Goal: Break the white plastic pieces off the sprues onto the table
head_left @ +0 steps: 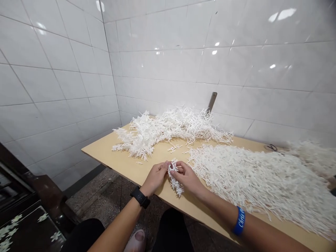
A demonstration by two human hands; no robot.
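Observation:
Between my hands, over the table's near edge, hangs a small bunch of white branching sprigs [175, 183], seemingly plastic. My left hand [155, 177], with a black watch on its wrist, pinches the upper left side of the bunch. The fingers of my right hand [188, 177] are closed on its right side, thumb in front. A loose heap of similar white sprigs [175, 126] lies beyond my hands. To the right spreads a wide, flatter pile of thin white pieces [252, 175]. A few small loose white bits [173, 147] lie between the two.
The tan tabletop [101, 148] stands against a tiled wall [162, 66]. A metal strip [212, 101] sticks up behind the far heap. Dark wooden furniture [49, 196] stands at left, with white flower shapes [10, 227] on a dark surface. My legs are below the table edge.

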